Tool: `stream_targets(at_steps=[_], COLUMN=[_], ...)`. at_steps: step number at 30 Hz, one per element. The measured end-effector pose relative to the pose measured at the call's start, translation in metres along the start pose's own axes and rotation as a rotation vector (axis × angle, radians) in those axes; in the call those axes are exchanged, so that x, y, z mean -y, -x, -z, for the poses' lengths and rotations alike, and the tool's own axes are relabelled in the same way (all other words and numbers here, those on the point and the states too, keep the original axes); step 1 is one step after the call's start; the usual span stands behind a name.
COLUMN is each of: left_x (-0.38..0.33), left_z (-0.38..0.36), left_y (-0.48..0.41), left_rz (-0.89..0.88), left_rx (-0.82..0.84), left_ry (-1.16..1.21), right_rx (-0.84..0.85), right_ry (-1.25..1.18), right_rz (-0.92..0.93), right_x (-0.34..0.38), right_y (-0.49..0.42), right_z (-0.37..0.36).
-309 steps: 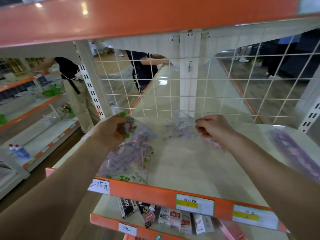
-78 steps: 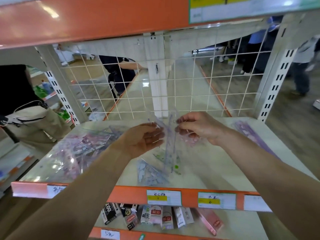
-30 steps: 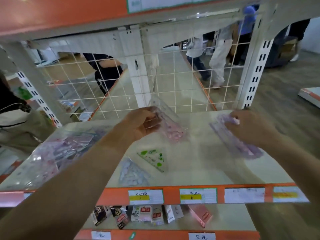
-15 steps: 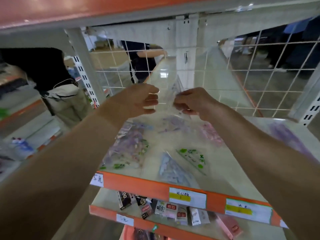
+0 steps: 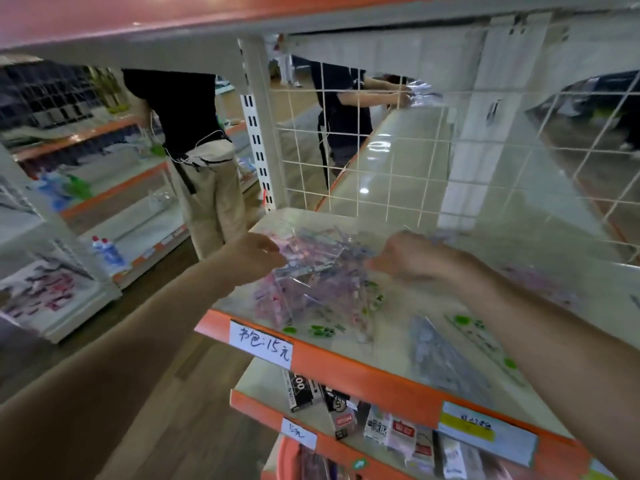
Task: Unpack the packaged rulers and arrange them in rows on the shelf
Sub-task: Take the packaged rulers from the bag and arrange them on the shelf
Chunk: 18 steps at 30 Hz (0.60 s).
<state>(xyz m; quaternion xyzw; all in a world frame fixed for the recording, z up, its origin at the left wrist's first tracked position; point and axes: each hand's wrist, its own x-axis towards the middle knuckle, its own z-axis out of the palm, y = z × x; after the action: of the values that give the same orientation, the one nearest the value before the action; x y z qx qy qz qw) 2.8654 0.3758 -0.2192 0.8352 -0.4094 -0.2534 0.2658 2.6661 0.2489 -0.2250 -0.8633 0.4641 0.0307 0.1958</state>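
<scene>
Head view: my left hand (image 5: 254, 261) pinches the left edge of the clear pack of rulers (image 5: 311, 282) lying on the shelf (image 5: 363, 374); my right hand (image 5: 412, 258) is at its right side, with its grip too blurred to tell.

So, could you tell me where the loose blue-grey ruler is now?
In the head view, the blue-grey ruler lies by the orange front edge, right of the bag of rulers and left of the green-patterned ruler.
</scene>
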Motion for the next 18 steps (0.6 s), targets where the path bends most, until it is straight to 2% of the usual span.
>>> stream_targets(at_steps=[3,9,18], left_x=[0.001,0.009,0.014], left_z=[-0.004,-0.016,-0.013], left_y=[0.013,0.022,0.024], left_rz=[-0.026,-0.014,-0.014], left_rx=[0.059,0.154,0.171], left_ry=[-0.311,-0.574,-0.655], right_rx=[0.051,0.122,0.204], right_ry=[0.178,0.257,0.082], right_rz=[0.0,0.023,0.094], right_x=[0.026,0.047,0.051], right_y=[0.001,-0.007,0.0], right_z=[-0.021,-0.035,-0.027])
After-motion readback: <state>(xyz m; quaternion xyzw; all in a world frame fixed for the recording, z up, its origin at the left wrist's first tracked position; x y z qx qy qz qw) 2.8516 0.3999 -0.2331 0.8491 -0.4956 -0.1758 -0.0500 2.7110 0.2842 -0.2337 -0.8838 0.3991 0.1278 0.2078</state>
